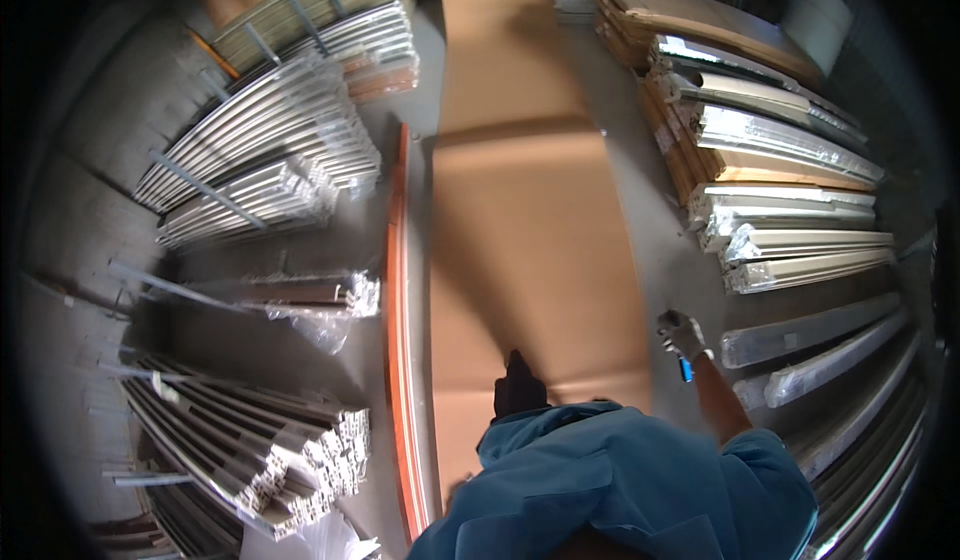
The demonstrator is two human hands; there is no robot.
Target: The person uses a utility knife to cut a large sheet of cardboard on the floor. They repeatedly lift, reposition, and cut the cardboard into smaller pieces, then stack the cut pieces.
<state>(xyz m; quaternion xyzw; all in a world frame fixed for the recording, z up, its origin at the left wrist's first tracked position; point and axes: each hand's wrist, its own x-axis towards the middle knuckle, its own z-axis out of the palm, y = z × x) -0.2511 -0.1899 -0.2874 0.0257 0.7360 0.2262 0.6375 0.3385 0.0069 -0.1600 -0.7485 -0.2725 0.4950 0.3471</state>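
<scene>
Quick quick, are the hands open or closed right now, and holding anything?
Left hand: can't be told; it doesn't show clearly.
Right hand: gloved, looks closed, seems to hold a small blue thing.

Long brown cardboard sheet (540, 230), lying flat on the floor (655, 235), crossed by a crease toward its far end, partly shadowed, small blue object (686, 370), partly hidden, at the gloved right hand (683, 333)

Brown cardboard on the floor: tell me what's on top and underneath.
On the cardboard, there's a shadow and apparently a dark shoe; whatever lies beneath is covered.
</scene>
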